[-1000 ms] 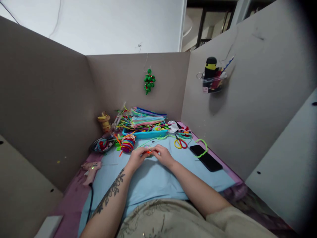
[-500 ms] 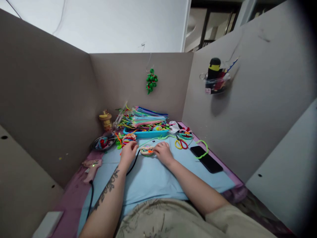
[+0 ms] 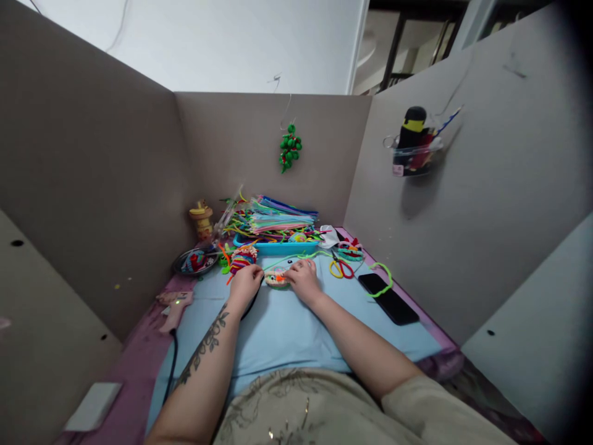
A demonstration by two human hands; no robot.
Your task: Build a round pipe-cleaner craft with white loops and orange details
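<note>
On the blue cloth lies a small, round, cream-coloured pipe-cleaner piece (image 3: 277,279) with an eye and an orange bit on it. My right hand (image 3: 303,281) grips its right edge, fingers bent over it and partly hiding it. Just left of the piece, my left hand (image 3: 245,284) is closed in a pinch at the end of a long green pipe cleaner (image 3: 296,256), which runs behind the piece toward the right. A striped, multicoloured pipe-cleaner piece (image 3: 243,259) rests beyond my left hand.
A blue tray (image 3: 273,249) heaped with pipe cleaners stands at the back. Scissors (image 3: 341,268) and a phone (image 3: 389,299) lie to the right. On the left are a pink glue gun (image 3: 175,309) with its cord and a metal bowl (image 3: 178,266). Grey partitions (image 3: 273,117) surround the table.
The view has shifted slightly. My right hand has come further over the round piece, now covering more of its right side. My left hand stays pinched beside it.
</note>
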